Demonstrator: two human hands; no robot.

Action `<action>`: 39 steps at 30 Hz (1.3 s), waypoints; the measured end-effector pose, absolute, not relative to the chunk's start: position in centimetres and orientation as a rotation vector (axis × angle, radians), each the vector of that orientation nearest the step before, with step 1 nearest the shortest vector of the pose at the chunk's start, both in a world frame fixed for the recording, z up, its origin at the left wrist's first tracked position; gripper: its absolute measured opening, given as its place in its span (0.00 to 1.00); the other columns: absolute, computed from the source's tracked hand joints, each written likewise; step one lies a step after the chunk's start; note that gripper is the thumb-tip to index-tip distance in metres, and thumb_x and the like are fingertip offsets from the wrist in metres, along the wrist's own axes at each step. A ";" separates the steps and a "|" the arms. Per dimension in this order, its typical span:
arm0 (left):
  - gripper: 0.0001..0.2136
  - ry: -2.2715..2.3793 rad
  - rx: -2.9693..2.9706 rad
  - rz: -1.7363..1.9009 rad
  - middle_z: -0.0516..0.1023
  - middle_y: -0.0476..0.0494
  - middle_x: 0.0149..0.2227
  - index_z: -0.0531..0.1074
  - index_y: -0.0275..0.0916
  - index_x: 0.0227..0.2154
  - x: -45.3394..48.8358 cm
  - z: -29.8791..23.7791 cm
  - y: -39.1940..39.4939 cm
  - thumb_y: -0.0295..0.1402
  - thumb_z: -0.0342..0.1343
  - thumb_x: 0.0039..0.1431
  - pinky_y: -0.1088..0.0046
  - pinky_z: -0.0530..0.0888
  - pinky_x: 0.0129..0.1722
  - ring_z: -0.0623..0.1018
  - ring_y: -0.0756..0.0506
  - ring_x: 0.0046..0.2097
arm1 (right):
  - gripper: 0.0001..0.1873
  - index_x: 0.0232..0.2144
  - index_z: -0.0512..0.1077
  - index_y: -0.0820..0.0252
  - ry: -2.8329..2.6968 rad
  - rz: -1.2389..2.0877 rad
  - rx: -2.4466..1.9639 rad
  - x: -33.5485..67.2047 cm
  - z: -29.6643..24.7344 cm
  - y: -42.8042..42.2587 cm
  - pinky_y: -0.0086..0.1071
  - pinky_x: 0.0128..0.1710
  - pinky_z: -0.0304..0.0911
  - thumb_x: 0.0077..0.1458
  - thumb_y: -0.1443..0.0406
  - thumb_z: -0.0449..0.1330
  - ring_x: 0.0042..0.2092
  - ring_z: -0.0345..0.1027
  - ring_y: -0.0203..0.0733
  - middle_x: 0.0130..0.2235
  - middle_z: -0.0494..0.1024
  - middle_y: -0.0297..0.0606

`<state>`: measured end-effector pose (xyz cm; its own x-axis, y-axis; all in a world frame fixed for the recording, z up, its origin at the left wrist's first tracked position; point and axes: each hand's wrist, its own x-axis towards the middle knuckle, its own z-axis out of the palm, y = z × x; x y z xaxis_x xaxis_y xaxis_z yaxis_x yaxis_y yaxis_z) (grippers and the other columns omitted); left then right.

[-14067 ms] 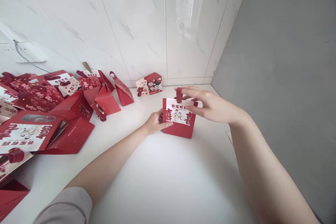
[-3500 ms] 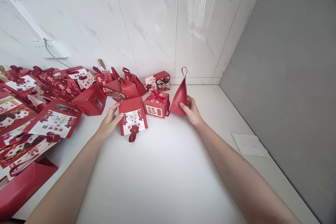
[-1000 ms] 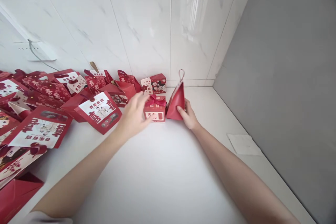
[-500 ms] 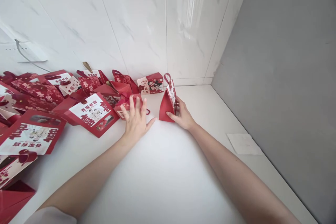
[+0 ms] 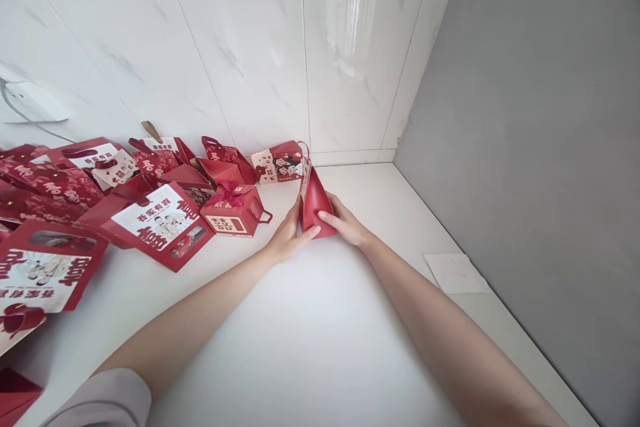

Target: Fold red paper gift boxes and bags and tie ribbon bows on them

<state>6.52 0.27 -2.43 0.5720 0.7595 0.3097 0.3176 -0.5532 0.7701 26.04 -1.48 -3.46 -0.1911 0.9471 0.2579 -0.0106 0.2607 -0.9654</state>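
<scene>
The left hand [image 5: 291,235] and the right hand [image 5: 347,221] are grasping a red gift box [image 5: 315,202] between them.
The gift box is pointing upward on the far part of the worktop [image 5: 300,333], narrowing to a thin loop at its top; the left thumb is resting on its lower front, and the right thumb is pressing its right side. To the left, a small box [image 5: 230,215] with a bow is sitting apart from the hands. Farther left, a windowed box [image 5: 163,221] is lying beside other red boxes [image 5: 55,187]. A picture box [image 5: 277,163] is standing near the tiled wall [image 5: 260,47], and a white sheet [image 5: 456,273] is lying to the right.
</scene>
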 end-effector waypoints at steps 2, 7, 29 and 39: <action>0.40 0.846 2.156 0.789 0.50 0.35 0.68 0.43 0.40 0.67 5.9 -2.4 0.6 0.47 0.55 0.58 0.54 0.54 0.65 0.53 0.34 0.67 | 0.39 0.65 0.51 0.50 -1.469 1.215 -0.888 26.4 -2.9 -1.6 0.47 0.63 0.52 0.57 0.49 0.59 0.64 0.54 0.50 0.65 0.58 0.41; 0.31 0.948 2.148 0.772 0.63 0.35 0.62 0.58 0.38 0.62 4.4 -2.2 0.4 0.51 0.47 0.62 0.55 0.61 0.60 0.63 0.33 0.62 | 0.48 0.68 0.40 0.45 -1.608 1.376 -0.721 26.6 -2.2 -2.1 0.48 0.65 0.49 0.54 0.51 0.63 0.66 0.48 0.50 0.68 0.49 0.36; 0.23 0.916 1.533 1.086 0.70 0.41 0.58 0.69 0.38 0.54 6.0 -3.8 1.0 0.45 0.48 0.60 0.59 0.58 0.63 0.65 0.37 0.62 | 0.59 0.68 0.35 0.53 -1.534 1.161 -0.949 24.8 -4.7 -1.6 0.48 0.60 0.56 0.47 0.50 0.68 0.59 0.61 0.50 0.62 0.59 0.49; 0.27 0.625 0.906 0.847 0.78 0.36 0.49 0.71 0.37 0.50 4.1 -1.9 1.5 0.50 0.39 0.61 0.59 0.77 0.41 0.78 0.38 0.47 | 0.32 0.64 0.52 0.47 -1.283 1.298 -0.839 25.8 -3.8 -1.6 0.48 0.63 0.51 0.62 0.47 0.50 0.63 0.58 0.46 0.64 0.62 0.37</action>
<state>4.11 1.54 -1.91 0.5298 0.8401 -0.1163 -0.3593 0.3465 0.8665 25.85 -1.58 -3.77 -0.1756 0.9651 0.1945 -0.2055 0.1573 -0.9659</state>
